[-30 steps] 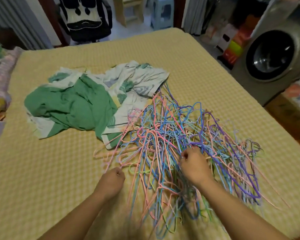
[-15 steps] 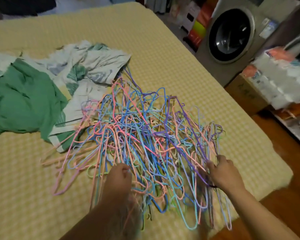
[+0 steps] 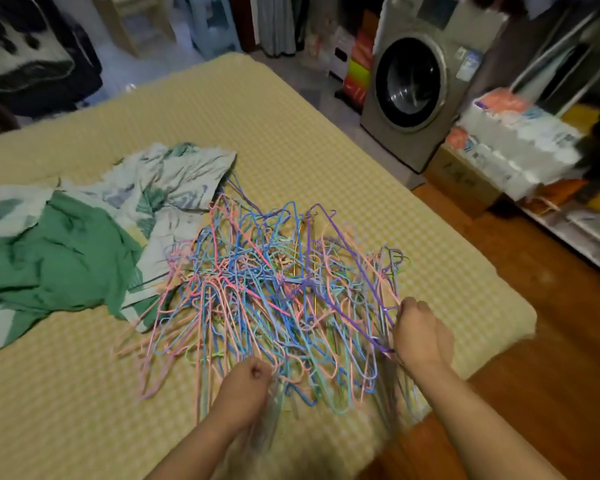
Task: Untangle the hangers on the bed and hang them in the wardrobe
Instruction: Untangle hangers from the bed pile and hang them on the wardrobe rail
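Hangers [image 3: 278,289] tangled on bed [image 3: 291,140]; left hand [image 3: 246,389] and right hand [image 3: 418,336] grip wires, fists curled.

a lived-in home bedroom: a wide bed with a yellow checked quilted cover [image 3: 291,140] fills the room, with a crumpled green and leaf-print cotton sheet [image 3: 84,244] lying on it. beside the bed stand a grey front-loading washing machine [image 3: 416,88], a brown cardboard box [image 3: 461,178] and white open shelving [image 3: 582,230] on a wooden plank floor [image 3: 551,341].
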Tool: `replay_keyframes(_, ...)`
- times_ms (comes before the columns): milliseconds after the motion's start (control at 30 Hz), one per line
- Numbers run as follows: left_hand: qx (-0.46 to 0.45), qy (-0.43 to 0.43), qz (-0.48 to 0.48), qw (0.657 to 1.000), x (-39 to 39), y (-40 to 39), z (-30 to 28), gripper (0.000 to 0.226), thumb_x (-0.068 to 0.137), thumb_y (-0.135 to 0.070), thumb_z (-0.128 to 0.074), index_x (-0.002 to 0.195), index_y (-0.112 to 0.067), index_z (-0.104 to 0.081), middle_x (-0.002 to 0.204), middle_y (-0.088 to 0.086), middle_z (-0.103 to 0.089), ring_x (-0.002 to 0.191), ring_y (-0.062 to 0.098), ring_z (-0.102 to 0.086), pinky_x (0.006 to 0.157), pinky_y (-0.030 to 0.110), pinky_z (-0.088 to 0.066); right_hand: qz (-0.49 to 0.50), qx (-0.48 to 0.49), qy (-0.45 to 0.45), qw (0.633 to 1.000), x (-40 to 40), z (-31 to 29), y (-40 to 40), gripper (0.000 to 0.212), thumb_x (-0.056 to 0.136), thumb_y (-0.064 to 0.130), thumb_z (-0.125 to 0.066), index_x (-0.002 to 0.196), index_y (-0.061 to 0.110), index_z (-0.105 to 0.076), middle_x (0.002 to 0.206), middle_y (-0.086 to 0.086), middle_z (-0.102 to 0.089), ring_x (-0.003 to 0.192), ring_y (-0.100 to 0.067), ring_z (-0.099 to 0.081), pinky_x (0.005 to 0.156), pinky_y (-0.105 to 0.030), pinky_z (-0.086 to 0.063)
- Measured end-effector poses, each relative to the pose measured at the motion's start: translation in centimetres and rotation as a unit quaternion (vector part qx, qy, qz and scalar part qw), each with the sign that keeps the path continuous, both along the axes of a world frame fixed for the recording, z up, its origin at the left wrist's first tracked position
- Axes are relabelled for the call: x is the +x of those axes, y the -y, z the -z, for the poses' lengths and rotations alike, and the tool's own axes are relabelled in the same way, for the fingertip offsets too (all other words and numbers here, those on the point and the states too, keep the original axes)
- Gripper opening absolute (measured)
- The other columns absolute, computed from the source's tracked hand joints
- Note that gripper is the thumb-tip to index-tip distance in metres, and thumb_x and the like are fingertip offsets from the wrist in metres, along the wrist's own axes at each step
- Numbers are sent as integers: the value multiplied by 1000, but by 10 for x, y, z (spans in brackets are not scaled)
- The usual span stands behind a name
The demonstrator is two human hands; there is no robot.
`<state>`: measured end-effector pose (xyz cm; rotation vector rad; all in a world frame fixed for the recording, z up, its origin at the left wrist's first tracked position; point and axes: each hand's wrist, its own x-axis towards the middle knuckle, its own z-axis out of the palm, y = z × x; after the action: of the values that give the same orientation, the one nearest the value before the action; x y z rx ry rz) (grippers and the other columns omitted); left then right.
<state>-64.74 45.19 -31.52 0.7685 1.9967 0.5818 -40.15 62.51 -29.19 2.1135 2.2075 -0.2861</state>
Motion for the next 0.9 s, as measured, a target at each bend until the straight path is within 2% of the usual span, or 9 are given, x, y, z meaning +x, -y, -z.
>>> replay_keyframes(100,-11,58,-5,998,16,19,-29,26,95,-19,-60,69,-16,-61,65,1,-59,67,15,-56,65,27,-41,25,-33,-43,998,20,-8,38,14,90,17,-46,101,20,-53,106,-6,-64,96,-32,-67,76,-38,-49)
replay_keyframes(167,-7,112,-45,993,28,31,-50,20,93,-24,-61,76,-15,-65,70,4,-62,70,16,-59,67,29,-42,63,-24,-82,994,34,-8,62,10,92,18,-44,98,20,-52,105,-7,-66,94,-33,-67,77,-39,-50)
replay_keyframes(300,-18,190,-118,974,56,43,-73,15,97,-10,-56,85,-7,-66,72,9,-62,57,17,-57,52,22,-41,119,-13,-126,985,44,-12,88,10,97,21,-43,95,19,-52,101,-10,-69,91,-36,-66,73,-40,-49)
replay_keyframes(400,-44,222,-99,969,80,43,-72,14,97,-13,-58,89,-9,-69,75,6,-66,58,18,-59,56,25,-41,141,-1,-154,978,48,-20,87,17,99,24,-44,104,18,-59,105,-9,-69,96,-34,-65,75,-38,-47)
replay_keyframes(600,-57,242,-112,962,123,15,-70,15,97,-14,-55,109,-17,-62,90,3,-62,57,10,-59,55,23,-41,85,-71,-151,982,43,-26,74,16,99,24,-44,103,20,-58,107,-5,-69,99,-32,-64,71,-35,-41)
replay_keyframes(667,-67,250,-126,958,131,0,-67,15,97,-19,-54,112,-20,-57,91,5,-58,64,14,-59,57,26,-41,68,-68,-153,984,38,-30,76,15,98,22,-42,103,20,-57,108,-3,-67,101,-31,-63,72,-35,-42)
replay_keyframes(800,-114,215,-136,960,141,-25,-52,37,97,-37,-53,130,-21,-45,87,8,-59,69,22,-56,63,29,-44,87,-43,-176,980,31,-39,88,15,99,24,-42,104,20,-56,105,-2,-68,100,-29,-63,76,-36,-47)
replay_keyframes(867,-118,232,-147,954,147,-33,-50,32,99,-38,-51,124,-18,-51,82,6,-59,61,18,-54,58,26,-41,99,-31,-205,973,30,-42,87,15,100,24,-41,104,20,-56,103,-4,-67,97,-31,-63,75,-37,-47)
replay_keyframes(900,-109,246,-161,950,149,-36,-52,21,100,-34,-49,109,-17,-57,75,5,-58,55,16,-51,54,25,-37,104,-26,-218,970,30,-43,85,15,100,25,-41,102,20,-55,101,-4,-67,95,-32,-63,73,-38,-47)
